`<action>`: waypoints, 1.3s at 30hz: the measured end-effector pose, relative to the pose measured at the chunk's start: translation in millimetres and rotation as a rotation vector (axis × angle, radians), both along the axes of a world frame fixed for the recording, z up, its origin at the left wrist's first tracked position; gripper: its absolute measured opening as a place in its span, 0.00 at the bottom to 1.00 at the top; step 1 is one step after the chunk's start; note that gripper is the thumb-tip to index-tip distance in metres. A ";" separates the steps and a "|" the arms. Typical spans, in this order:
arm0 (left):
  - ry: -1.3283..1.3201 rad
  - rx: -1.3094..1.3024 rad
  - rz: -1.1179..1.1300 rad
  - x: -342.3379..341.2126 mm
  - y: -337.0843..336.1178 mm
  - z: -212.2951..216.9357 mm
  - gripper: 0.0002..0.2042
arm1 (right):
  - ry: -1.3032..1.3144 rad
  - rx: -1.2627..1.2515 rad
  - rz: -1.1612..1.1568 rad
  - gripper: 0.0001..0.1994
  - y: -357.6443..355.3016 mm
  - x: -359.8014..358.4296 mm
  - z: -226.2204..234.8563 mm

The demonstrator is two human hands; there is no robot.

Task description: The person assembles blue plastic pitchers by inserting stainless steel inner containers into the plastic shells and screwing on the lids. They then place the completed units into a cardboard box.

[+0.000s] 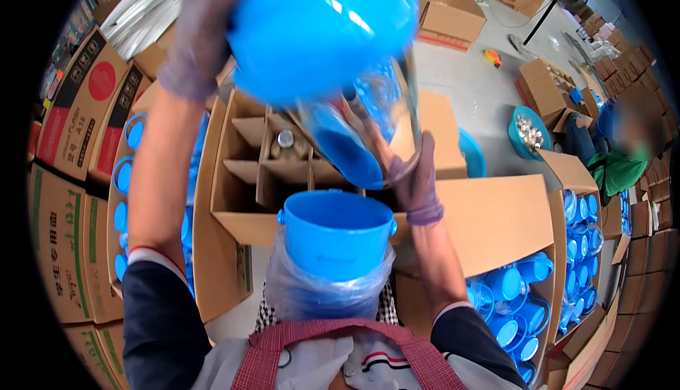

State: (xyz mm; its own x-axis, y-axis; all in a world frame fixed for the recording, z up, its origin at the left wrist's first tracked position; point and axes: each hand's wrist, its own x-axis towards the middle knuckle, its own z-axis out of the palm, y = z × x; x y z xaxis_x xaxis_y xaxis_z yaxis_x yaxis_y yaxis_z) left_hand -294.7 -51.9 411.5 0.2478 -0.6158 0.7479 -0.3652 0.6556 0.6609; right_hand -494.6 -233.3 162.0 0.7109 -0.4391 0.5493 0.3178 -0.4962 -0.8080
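one blue container (pixel 319 32) gripped in the left hand (pixel 202 39), raised beyond the near blue bucket (pixel 333 248). cannot tell the hold of the curled right hand (pixel 419 184), by the right edge of the divided carton (pixel 242 225).

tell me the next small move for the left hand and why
Probably lower the blue container a little. The left hand holds it high and close to the camera, where it hides part of the divided box from view; lower, it would likely be easier to steady.
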 end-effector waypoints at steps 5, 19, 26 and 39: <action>0.658 0.144 -0.327 35.1 -4.3 17.7 0.30 | 0.291 0.396 0.318 0.21 -24.2 1.6 -13.4; 0.353 0.776 0.025 -56.1 5.7 -155.5 0.32 | 0.381 0.470 0.424 0.36 23.7 25.1 53.0; -0.644 0.539 0.499 -100.3 16.3 -128.5 0.36 | 0.293 0.867 0.757 0.33 44.4 4.1 43.1; -0.434 0.456 0.402 -106.4 5.2 -115.0 0.43 | 0.297 0.786 0.495 0.43 31.9 23.2 34.0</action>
State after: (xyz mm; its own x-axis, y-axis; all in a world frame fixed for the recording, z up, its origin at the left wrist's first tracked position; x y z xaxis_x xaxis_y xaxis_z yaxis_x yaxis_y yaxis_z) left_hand -401.1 -46.6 296.6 0.2598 -0.8126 0.5217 -0.8087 0.1121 0.5774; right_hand -471.4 -201.4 195.9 0.9759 -0.2180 -0.0039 0.0754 0.3540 -0.9322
